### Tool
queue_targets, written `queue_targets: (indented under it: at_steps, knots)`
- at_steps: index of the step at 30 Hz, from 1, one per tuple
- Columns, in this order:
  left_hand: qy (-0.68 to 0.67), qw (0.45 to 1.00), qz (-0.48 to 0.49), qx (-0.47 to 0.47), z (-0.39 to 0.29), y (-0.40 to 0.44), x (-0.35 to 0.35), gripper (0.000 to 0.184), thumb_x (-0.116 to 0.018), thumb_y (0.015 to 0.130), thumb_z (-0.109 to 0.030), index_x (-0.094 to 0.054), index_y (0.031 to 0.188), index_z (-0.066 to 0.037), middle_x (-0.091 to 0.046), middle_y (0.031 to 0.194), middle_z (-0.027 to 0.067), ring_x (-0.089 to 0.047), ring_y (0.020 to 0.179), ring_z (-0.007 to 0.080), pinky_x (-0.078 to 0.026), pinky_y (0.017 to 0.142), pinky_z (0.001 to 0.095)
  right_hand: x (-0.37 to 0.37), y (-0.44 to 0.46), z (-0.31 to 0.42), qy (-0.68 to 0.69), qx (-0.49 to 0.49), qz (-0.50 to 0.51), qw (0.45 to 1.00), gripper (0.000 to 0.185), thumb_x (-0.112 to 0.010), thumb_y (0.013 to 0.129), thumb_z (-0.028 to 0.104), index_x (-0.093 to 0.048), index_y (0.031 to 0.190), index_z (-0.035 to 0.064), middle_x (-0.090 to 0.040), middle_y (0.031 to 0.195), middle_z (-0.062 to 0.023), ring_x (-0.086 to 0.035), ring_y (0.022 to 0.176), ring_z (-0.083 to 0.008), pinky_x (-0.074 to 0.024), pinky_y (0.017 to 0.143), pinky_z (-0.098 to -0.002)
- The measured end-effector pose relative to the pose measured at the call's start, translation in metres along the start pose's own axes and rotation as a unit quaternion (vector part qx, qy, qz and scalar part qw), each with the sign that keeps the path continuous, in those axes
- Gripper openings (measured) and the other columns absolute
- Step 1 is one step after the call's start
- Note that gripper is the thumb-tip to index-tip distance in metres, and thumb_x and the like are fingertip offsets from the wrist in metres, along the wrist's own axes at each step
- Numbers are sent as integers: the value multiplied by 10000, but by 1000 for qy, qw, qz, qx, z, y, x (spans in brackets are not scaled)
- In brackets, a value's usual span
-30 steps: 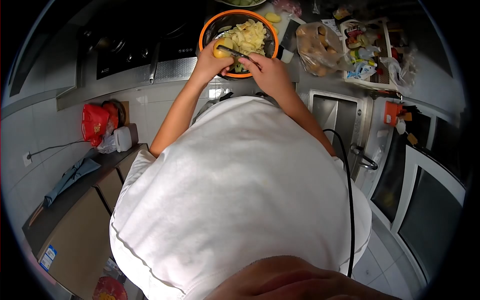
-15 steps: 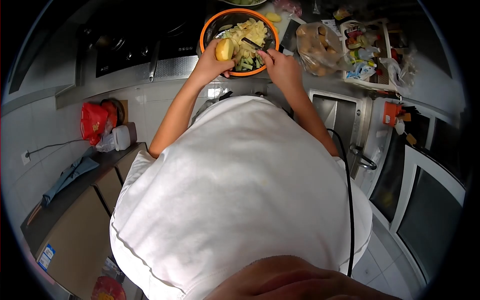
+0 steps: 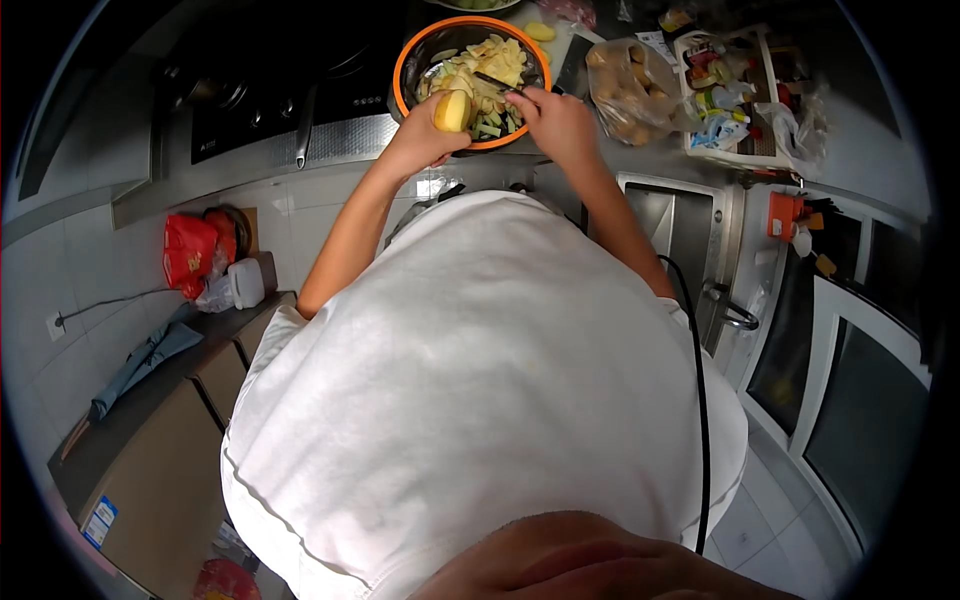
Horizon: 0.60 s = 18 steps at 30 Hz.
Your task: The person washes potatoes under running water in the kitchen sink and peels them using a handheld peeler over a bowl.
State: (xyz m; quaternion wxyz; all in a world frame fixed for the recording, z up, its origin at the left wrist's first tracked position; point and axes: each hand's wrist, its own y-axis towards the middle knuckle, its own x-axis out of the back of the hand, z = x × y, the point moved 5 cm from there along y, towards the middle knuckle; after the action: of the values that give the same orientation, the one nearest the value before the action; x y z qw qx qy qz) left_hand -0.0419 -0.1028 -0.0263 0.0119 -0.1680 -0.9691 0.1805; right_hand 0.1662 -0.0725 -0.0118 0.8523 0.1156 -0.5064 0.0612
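Now that the peeler (image 3: 493, 82) has come away from the potato (image 3: 453, 111), we have a gap between blade and flesh, where a second ago the two were touching. Our left hand (image 3: 415, 140) has also turned the potato a little, so that a pale yellow face shows beside a browner side; its fingers are curled around it, pinching it at the near left edge of the orange-rimmed bowl (image 3: 398, 75). Our right hand (image 3: 563, 128) grips the peeler's handle between thumb and fingers, with the tool's head hanging over the bowl. As we judge it, this is a pause between strokes: nothing is being cut at this instant, and the potato appears only partly worked.

Between and just beyond our hands, pale pieces (image 3: 495, 60) are heaped in the bowl, with greenish ones (image 3: 487, 130) nearer us. Past the far right rim lies another yellow potato (image 3: 540, 32). To the right of our right hand sits a clear plastic bag (image 3: 630, 95) of brownish potatoes, then a basket (image 3: 735, 158) holding bottles and packets.
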Motion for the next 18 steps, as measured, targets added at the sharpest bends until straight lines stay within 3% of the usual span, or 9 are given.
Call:
queue_targets:
  at_steps: [3,6,8,11,16,18]
  knots:
    - [-18,997,-39,-70,-2,6,2,575,-756,826,-12,-490,1334,40,-651,852,33,-612,636,100,-485,466,249,5,-4,-6,19,-25,8,999,451,-624,990,510,-694,812,102,-653,642,-160,-655,611,-392,-509,535,-478]
    - [-61,994,-70,-62,9,12,9,635,-775,821,-4,-450,1365,44,-658,906,49,-641,694,117,-523,491,253,15,-12,2,29,-30,12,999,440,-637,991,486,-682,807,89,-638,626,-160,-644,593,-385,-495,523,-465]
    - [-78,993,-71,-47,12,15,11,617,-771,825,-4,-459,1355,41,-657,889,51,-629,664,115,-505,480,253,19,-18,15,98,-14,24,995,405,-658,1001,432,-667,812,74,-586,577,-118,-571,507,-319,-426,493,-409]
    - [-90,994,-47,-25,13,14,11,578,-754,832,0,-473,1336,33,-652,857,53,-598,599,109,-465,459,253,13,-22,30,130,50,29,990,388,-683,985,436,-668,819,85,-579,568,-104,-554,488,-312,-413,477,-394]
    - [-65,998,8,9,12,11,9,490,-736,853,-1,-521,1293,2,-656,892,36,-563,621,61,-387,437,221,1,-17,31,62,89,12,994,383,-679,982,446,-685,823,97,-601,581,-108,-599,510,-316,-439,476,-392]
    - [-32,999,24,14,6,4,7,487,-746,860,-15,-526,1294,-6,-655,883,40,-566,624,62,-393,432,224,3,-6,10,-36,33,-50,998,400,-662,992,456,-692,823,94,-609,593,-118,-632,545,-327,-469,494,-403]
